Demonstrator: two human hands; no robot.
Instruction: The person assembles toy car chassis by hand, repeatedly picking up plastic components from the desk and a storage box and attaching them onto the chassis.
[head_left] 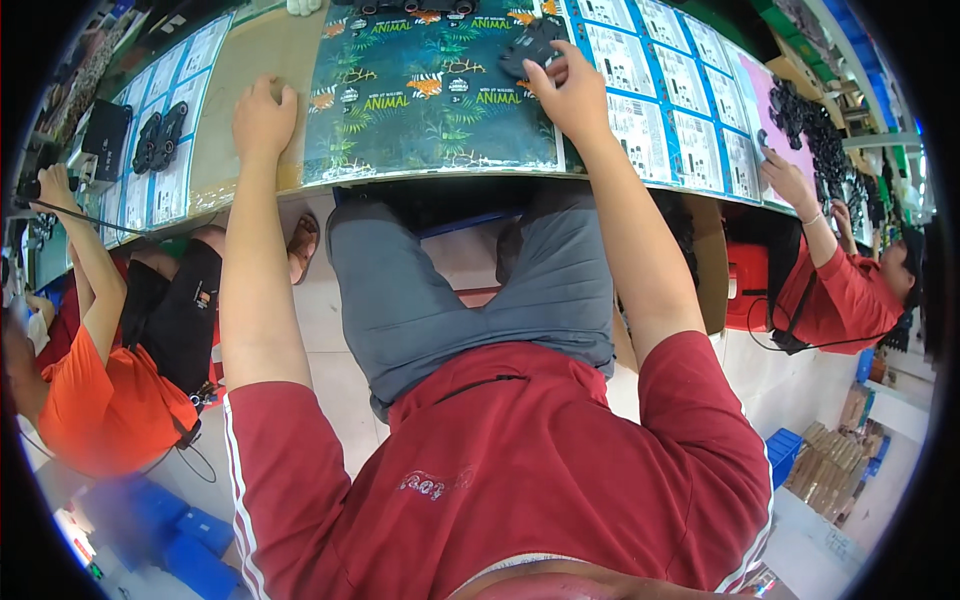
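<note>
My right hand (577,92) has its thumb and fingers closed on the edge of a black plastic part (530,47), which looks like a toy car chassis. The part lies over the right side of a green-blue printed sheet (430,125) with animal-pattern artwork. On the left, my left hand (265,118) rests on a tan strip (285,45) of the tabletop. Its thumb stands apart from the bent fingers, and it holds nothing. More black wheeled parts (430,8) sit at the far edge of the table, partly cut off by the picture's rim.
Printed label sheets (660,80) cover the table to the right. Black parts (160,138) lie on similar sheets at the left, beside a black box (103,140). A black pile (810,130) lies at far right. Co-workers sit close on both sides, in orange (110,400) and red (840,295).
</note>
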